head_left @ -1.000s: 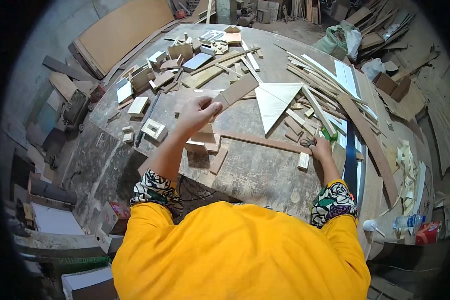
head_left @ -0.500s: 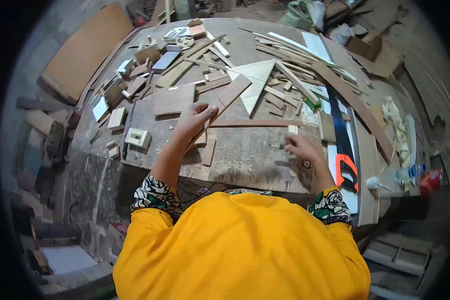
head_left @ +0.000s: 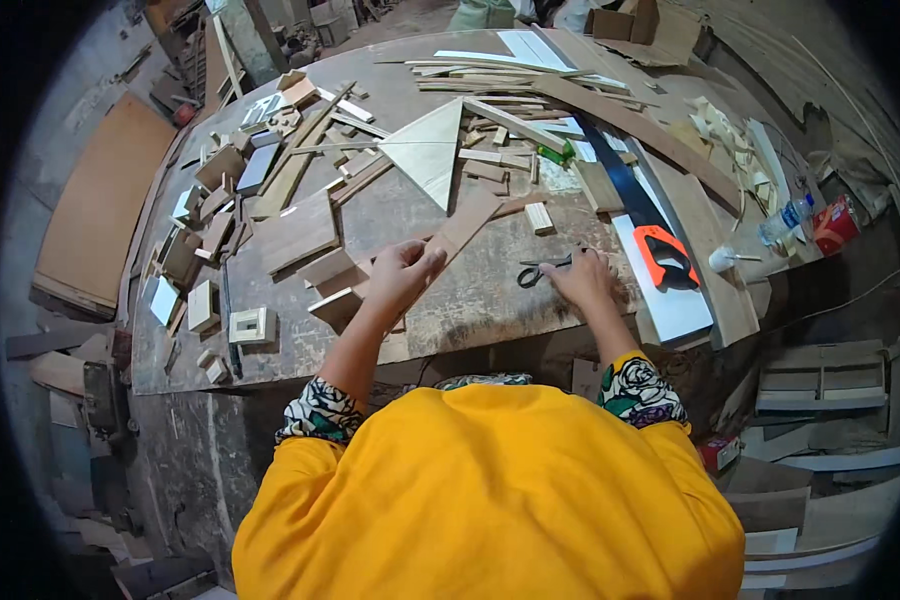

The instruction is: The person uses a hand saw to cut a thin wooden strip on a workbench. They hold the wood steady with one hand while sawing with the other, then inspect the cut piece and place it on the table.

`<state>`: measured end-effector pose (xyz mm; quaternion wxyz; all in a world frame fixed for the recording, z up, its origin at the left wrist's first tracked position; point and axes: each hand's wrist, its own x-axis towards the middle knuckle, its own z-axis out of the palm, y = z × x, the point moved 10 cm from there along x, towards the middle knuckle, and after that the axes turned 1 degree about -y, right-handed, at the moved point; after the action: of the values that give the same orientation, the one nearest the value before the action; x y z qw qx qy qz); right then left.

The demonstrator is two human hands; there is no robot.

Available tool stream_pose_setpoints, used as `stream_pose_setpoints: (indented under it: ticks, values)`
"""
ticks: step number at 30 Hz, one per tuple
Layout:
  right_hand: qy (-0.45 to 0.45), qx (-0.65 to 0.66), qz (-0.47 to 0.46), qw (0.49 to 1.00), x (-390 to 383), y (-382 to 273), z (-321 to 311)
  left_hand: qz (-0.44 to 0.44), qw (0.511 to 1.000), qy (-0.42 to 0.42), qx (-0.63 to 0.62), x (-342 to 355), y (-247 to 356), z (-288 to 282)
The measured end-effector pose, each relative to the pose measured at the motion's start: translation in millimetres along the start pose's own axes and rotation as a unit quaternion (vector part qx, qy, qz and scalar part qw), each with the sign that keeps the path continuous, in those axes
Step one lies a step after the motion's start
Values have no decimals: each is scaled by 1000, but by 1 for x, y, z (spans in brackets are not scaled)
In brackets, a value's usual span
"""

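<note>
Head view: our left hand [head_left: 407, 272] pinches a flat, brown wooden strip [head_left: 469, 218] over the worn grey-brown desk [head_left: 480, 322]; our right hand [head_left: 585, 279] is at black, ring-handled scissors [head_left: 552, 264], grip unclear; we'd best keep the strip steady.

A: Text check, quick. Anything legible?
B: Nothing I can read from where I'm standing. Red pack [head_left: 835, 225], far right: pale marks, too small.
A: Bottle [head_left: 778, 224] beside it?
B: Blue patch, can't tell if that's a label.
A: Lower red box [head_left: 718, 453]?
B: Pale marks, unreadable. Next.
</note>
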<state>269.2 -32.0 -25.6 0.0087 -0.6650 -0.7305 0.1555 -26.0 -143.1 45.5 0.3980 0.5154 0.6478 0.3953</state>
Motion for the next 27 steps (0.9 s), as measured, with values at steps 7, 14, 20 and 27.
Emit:
stream_pose_setpoints:
  ticks: [7,14,20,27]
  values:
    - [47,-26,68,996,-9,-21,7,17,1000,13,-1,-4,4,4]
    - [5,-62,-11,998,-17,-39,2,-22,996,-4,-83,-2,-4,2]
    - [45,-9,-87,995,-21,-28,3,-103,979,-40,-172,0,-17,2]
    - [17,-3,-100,995,-14,-17,7,-98,980,-65,-157,5,-18,4]
